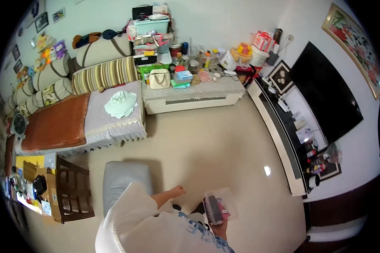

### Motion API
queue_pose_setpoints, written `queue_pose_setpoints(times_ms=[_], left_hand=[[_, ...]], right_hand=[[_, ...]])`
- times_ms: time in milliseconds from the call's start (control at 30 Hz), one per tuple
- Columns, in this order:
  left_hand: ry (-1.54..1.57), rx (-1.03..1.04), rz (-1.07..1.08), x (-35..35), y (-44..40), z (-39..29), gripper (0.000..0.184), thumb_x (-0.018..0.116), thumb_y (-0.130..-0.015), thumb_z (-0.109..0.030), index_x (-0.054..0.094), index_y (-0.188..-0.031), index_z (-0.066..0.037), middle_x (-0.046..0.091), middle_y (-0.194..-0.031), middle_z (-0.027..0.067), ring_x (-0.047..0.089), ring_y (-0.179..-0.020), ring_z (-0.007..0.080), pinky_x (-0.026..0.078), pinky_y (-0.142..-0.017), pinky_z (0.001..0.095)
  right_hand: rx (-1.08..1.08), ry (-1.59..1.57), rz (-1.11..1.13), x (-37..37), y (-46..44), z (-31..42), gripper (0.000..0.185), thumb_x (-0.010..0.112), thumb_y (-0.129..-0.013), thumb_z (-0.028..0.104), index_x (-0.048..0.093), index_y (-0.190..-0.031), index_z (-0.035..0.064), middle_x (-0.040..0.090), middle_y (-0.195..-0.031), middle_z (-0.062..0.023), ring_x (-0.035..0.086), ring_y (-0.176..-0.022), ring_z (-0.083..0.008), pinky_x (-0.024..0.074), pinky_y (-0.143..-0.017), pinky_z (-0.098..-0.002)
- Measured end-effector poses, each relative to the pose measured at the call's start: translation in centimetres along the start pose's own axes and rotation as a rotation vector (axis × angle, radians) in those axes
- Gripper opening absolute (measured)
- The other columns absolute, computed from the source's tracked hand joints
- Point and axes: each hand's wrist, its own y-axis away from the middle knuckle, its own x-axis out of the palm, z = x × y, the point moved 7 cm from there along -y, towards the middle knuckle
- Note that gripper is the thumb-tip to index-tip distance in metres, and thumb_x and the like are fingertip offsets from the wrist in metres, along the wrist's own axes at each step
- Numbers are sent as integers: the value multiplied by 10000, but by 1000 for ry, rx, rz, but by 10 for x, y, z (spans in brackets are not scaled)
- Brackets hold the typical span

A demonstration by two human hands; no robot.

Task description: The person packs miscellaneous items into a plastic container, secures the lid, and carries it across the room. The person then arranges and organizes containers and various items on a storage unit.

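My right hand grips a clear plastic box low in front of my body, holding it at its near edge. Through the box show a dark, long item and something pink; their kinds are too small to make out. My left hand hangs in the air left of the box and apart from it. Its fingers look curled in, with nothing visible in them. The grey padded stool stands on the floor just beyond my left arm.
A sofa with a pale green hat is at the back left. Jars and boxes crowd a low cabinet. Along the right wall runs a TV stand below a television. A wooden chair stands at left.
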Motion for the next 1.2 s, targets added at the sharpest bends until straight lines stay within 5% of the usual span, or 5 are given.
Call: queue_pose_setpoints(times_ms=[267,900,1000,1067,1200], left_hand=[[565,-67,-28,-11,-30,-67,909,551,-645,-613,210,-1277,-56,333,-1240,197,410,-1078,316,340,-853,477],[1184,-120,-352,-104,-114,-121,451,534,-780,-357,424,-1134,-100,504,-1046,60,543,-830,213,433,-705,327],[1240,-109,-359,-150,-156,-106,378,547,-771,-304,467,-1080,-101,541,-963,84,567,-714,224,452,-581,317],[1243,-149,-429,-187,-163,-114,363,549,-768,-299,485,-1051,-81,548,-921,82,560,-684,217,449,-553,308],[1079,-69,-327,-281,-197,-149,409,544,-773,-316,469,-1094,-73,540,-984,77,558,-765,190,433,-593,295]], right_hand=[[72,248,142,38,-115,91,571,513,-724,439,400,-1184,119,470,-1146,-79,462,-1021,-244,389,-828,-401],[479,630,219,223,-307,182,460,519,-751,407,440,-1119,143,503,-1058,-92,508,-921,-266,428,-744,-451],[-200,1467,811,306,-335,192,433,477,-796,376,420,-1141,120,503,-1056,-110,515,-924,-279,433,-760,-456],[519,892,160,241,-431,166,436,443,-826,371,405,-1162,96,501,-1070,-119,505,-954,-279,433,-774,-449],[471,625,223,303,-515,175,465,521,-775,402,439,-1115,97,533,-1011,-88,546,-828,-286,461,-642,-438]])
